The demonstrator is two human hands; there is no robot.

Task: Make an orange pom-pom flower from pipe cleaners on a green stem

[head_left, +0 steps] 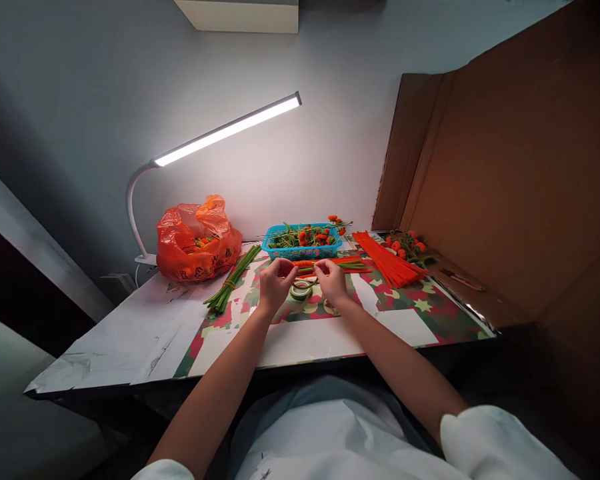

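Note:
Both my hands are raised over the middle of the table, fingertips close together. My left hand [277, 283] is closed in a pinch, and so is my right hand [331, 280] a short way across from it. A thin orange chenille stem [304, 263] appears to run between the two pinches; its ends are hidden by my fingers. Just below the fingertips lies a roll of green tape [301, 291]. Behind my right hand, loose green and orange stems [355, 265] lie on the table.
A blue basket [300, 253] holds orange flowers with green stems. To its left are a bundle of green stems [234, 279] and an orange plastic bag [200, 247]. Orange strips [387, 260] and flowers [405, 247] lie right, beside a cardboard wall [505, 173]. A lit lamp [230, 130] hangs above.

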